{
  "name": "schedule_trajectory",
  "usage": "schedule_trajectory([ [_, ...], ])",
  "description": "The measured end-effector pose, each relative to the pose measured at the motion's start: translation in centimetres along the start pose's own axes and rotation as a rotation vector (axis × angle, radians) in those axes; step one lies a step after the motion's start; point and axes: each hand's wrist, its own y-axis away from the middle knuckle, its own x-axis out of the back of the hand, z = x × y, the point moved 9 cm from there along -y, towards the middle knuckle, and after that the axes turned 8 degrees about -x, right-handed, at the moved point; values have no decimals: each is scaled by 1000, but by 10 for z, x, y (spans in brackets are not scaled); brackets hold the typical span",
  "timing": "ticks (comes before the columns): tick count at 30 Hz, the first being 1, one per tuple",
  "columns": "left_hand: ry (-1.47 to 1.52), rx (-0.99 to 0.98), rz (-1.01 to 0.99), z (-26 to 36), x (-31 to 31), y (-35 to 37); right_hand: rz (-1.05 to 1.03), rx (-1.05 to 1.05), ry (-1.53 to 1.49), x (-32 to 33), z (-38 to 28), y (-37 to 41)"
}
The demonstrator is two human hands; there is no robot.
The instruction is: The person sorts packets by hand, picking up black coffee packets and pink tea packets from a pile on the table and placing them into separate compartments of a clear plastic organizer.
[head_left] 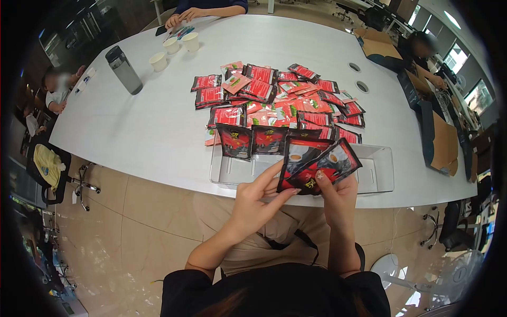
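Note:
Two black and red coffee sachets [322, 164] are held up in front of me, overlapping like a fan. My left hand [261, 198] has its fingers closed on the left one, and my right hand [338, 195] pinches the right one with the thumb in front. Behind and below them a clear plastic bin [384, 169] lies along the table's near edge. Several dark sachets [235, 142] stand upright in its left part. Beyond the bin spreads a loose pile of red, black and pink packets [285, 108].
On the white table [158, 116] stand a grey bottle [124, 71] and paper cups [158, 62]. Opened cardboard boxes [441, 140] line the right edge. A person's hands [185, 16] rest at the far edge; other people sit left and right.

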Motion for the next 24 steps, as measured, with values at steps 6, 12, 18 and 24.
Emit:
schedule_trajectory([
  [6,-229,-79,148,7,49,14,93,-4,-40,4,-1,1],
  [12,-285,-181,436,26,116,35,84,22,259,26,-14,-5],
  [18,-233,-212,430,24,121,31,22,63,209,13,-16,-9],
  [24,-239,-231,542,34,130,32,137,203,541,21,-42,-7],
])
